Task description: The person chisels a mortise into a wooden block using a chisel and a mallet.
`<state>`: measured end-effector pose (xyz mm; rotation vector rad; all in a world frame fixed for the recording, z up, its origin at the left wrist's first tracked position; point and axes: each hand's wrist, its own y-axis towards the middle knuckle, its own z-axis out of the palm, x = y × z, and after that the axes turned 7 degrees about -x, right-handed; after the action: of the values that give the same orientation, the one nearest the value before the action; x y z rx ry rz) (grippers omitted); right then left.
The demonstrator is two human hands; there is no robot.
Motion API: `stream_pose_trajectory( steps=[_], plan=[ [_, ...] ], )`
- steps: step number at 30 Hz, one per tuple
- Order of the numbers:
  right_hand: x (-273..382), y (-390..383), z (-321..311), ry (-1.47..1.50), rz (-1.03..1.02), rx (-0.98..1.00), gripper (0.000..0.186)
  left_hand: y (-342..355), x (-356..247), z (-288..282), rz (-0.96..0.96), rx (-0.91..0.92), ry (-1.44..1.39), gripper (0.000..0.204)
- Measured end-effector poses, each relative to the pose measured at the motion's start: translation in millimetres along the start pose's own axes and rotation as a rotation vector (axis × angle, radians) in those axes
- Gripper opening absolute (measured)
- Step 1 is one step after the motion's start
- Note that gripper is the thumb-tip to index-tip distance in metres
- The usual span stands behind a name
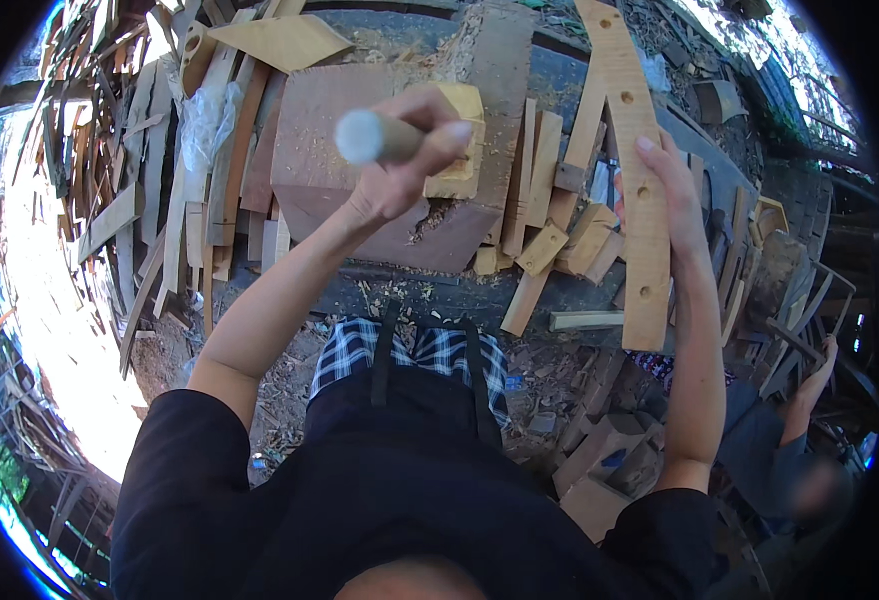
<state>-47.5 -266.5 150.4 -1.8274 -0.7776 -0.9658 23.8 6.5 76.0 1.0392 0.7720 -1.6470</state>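
From my distant place I see the left hand (400, 183) with its fingers closed around a round rod (362, 137) with a pale end, above a yellow wood block (462, 185). I cannot tell what the lower end of the rod touches. If it is pushed at a slant, I think it could slip off, because the yellow block sits on a bigger brown block (310, 165) and no clamp is visible to me.

The right hand (676, 195) grips a long board (646, 245) with holes, the thumb on its face and the other fingers mostly hidden behind. The board could swing or tip, since the grip is at one edge only and much length is free at both ends.

Around them, small offcuts (540, 252) and narrow strips (545, 165) crowd the desk (575, 295) between the two hands, so a low sweep of the board might catch them. On the left, a clear plastic bag (208, 128) lies over stacked wood. A co-worker (755, 440) is at the lower right.
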Motion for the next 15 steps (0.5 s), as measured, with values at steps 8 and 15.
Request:
stream_pose_trajectory(
  steps=[8,15],
  plan=[
    [-32.8,-60.1,-26.5,0.109,0.017,-0.126,0.037,58.7,1.4,18.7,-0.083,0.151,0.146,0.030],
    [-69.7,-80.4,-31.4,0.141,0.019,-0.166,0.045,118.0,47.0,44.3,-0.078,-0.382,0.358,0.033]
  ],
)
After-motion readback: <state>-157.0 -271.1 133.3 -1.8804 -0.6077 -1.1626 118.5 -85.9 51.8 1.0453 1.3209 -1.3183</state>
